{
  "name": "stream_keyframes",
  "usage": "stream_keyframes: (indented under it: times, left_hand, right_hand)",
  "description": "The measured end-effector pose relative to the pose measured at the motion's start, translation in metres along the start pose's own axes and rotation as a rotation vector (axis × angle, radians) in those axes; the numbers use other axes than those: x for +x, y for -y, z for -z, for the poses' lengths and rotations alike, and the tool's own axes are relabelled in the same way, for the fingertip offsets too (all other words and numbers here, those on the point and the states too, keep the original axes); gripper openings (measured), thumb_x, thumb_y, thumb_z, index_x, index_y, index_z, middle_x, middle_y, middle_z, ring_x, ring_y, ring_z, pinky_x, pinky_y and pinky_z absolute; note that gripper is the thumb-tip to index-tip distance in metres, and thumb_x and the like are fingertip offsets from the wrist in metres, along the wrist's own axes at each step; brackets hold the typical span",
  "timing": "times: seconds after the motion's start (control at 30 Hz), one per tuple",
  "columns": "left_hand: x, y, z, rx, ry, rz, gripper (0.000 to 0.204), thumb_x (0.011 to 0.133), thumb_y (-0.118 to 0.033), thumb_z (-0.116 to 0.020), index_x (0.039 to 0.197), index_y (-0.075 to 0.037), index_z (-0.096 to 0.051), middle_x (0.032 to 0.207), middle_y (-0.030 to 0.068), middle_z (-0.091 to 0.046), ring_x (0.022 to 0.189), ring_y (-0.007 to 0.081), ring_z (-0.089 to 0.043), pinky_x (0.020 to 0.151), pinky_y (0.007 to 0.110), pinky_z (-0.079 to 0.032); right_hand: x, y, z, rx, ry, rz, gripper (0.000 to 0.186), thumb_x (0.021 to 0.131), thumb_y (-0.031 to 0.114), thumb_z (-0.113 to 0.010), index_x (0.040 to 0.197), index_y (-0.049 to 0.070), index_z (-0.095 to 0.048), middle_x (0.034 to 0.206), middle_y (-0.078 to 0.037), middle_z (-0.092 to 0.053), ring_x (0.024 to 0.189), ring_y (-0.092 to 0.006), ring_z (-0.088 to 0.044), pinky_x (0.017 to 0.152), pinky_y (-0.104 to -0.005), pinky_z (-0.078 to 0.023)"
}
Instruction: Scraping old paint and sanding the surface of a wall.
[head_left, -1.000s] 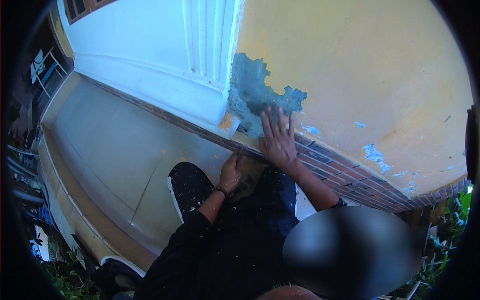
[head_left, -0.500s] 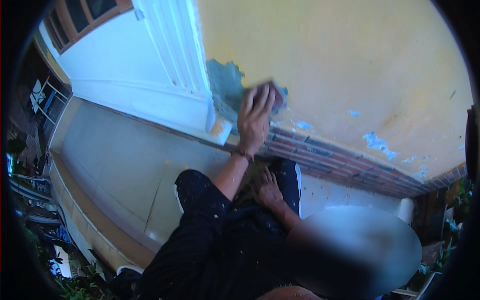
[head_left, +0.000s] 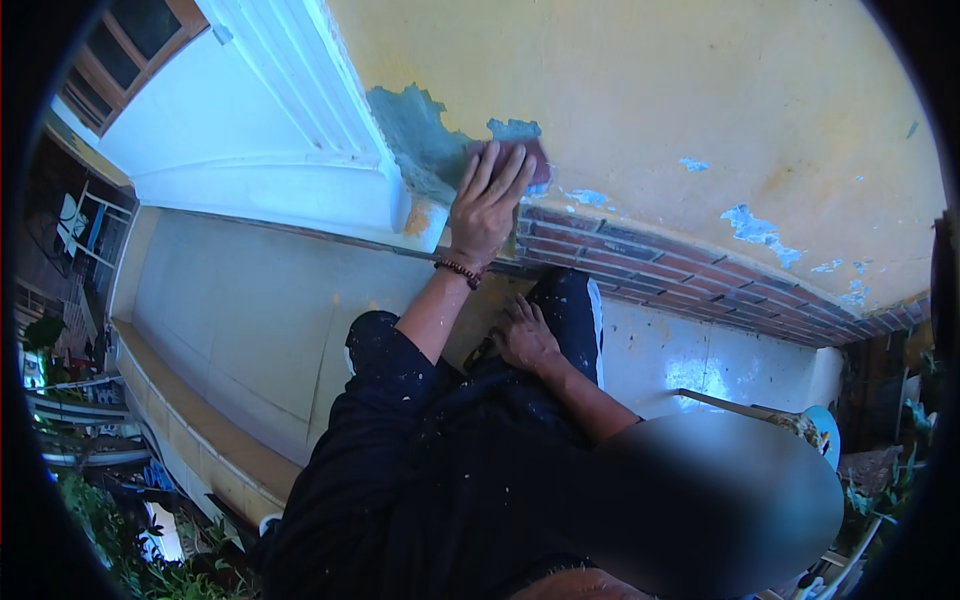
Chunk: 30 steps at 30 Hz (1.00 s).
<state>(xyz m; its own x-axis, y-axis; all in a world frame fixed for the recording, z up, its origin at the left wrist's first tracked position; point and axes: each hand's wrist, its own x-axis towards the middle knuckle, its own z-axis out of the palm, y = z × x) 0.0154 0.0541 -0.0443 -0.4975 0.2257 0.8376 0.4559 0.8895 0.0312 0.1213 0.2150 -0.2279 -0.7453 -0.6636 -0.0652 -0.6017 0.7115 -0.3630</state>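
My left hand (head_left: 482, 215), with a beaded bracelet at its wrist, presses a reddish-brown piece of sandpaper (head_left: 535, 163) against the yellow wall (head_left: 640, 90). Its fingers lie over the sheet and hide part of it. Around the sandpaper, a grey bare patch (head_left: 415, 135) shows where paint is gone, and it runs up to the white moulding. Lower and to the right, my right hand (head_left: 528, 338) rests on my bent right leg, fingers stretched out. Beside that hand is a small dark and yellow thing (head_left: 481, 352), mostly hidden, whose kind I cannot tell.
White ribbed moulding (head_left: 325, 100) borders the wall on the left. A band of red brick (head_left: 690, 275) runs along the wall's foot above pale floor tiles (head_left: 230, 290). More chipped spots (head_left: 760, 232) mark the wall to the right. A raised ledge (head_left: 195, 410) curves along the left.
The view has shifted, with the wall lying further left and up in it. My left hand remains on the sandpaper at the grey patch, lower against it. The right hand stays on my leg.
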Motion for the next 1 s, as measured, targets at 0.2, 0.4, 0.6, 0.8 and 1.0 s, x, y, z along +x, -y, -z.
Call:
stream_keyframes:
  times: [0.2,0.4,0.6,0.8,1.0]
  left_hand:
    - [-0.264,0.009,-0.034,0.007,0.577,0.39,0.059,0.091,-0.003,-0.056,0.149,-0.012,-0.052,0.151,0.0074,-0.054,0.141,0.0342,-0.048,0.119,0.055,-0.034]
    - [-0.284,0.008,-0.056,0.453,0.437,0.636,0.056,0.093,-0.015,-0.06,0.148,-0.013,-0.048,0.131,0.0211,-0.065,0.133,0.0391,-0.055,0.11,0.057,-0.041]
    - [-0.351,-0.029,-0.07,-0.043,1.183,1.231,0.046,0.092,-0.029,-0.068,0.131,-0.007,-0.058,0.134,0.0216,-0.064,0.115,0.0397,-0.067,0.093,0.05,-0.057]
    - [-0.387,-0.042,-0.075,0.053,1.397,1.264,0.038,0.098,-0.029,-0.057,0.127,-0.004,-0.06,0.124,0.0209,-0.07,0.115,0.0372,-0.069,0.094,0.048,-0.056]
    - [-0.32,-0.025,-0.052,-0.1,1.447,1.025,0.038,0.097,-0.029,-0.059,0.124,-0.002,-0.062,0.115,0.0237,-0.072,0.106,0.0412,-0.07,0.089,0.05,-0.057]
  right_hand:
    - [-0.001,0.003,-0.001,0.007,0.125,0.006,0.039,0.101,0.038,-0.055,0.127,0.012,-0.068,0.146,-0.017,-0.054,0.143,-0.0374,-0.042,0.119,-0.0515,-0.031]
    - [0.009,-0.014,0.011,0.014,0.046,0.097,0.038,0.098,0.03,-0.055,0.126,0.007,-0.066,0.132,-0.019,-0.062,0.13,-0.0374,-0.053,0.11,-0.0475,-0.041]
    - [0.015,-0.004,0.012,0.19,-0.146,-0.002,0.032,0.094,0.019,-0.06,0.122,0.005,-0.066,0.123,-0.018,-0.066,0.119,-0.0362,-0.06,0.106,-0.0454,-0.045]
    - [0.004,-0.005,0.015,0.166,0.06,-0.021,0.037,0.093,0.025,-0.063,0.126,0.008,-0.067,0.134,-0.017,-0.063,0.129,-0.0349,-0.055,0.11,-0.0468,-0.043]
    - [0.003,-0.002,0.012,0.208,-0.043,-0.096,0.046,0.094,0.026,-0.063,0.136,0.009,-0.06,0.139,-0.018,-0.059,0.131,-0.0355,-0.054,0.111,-0.0475,-0.042]
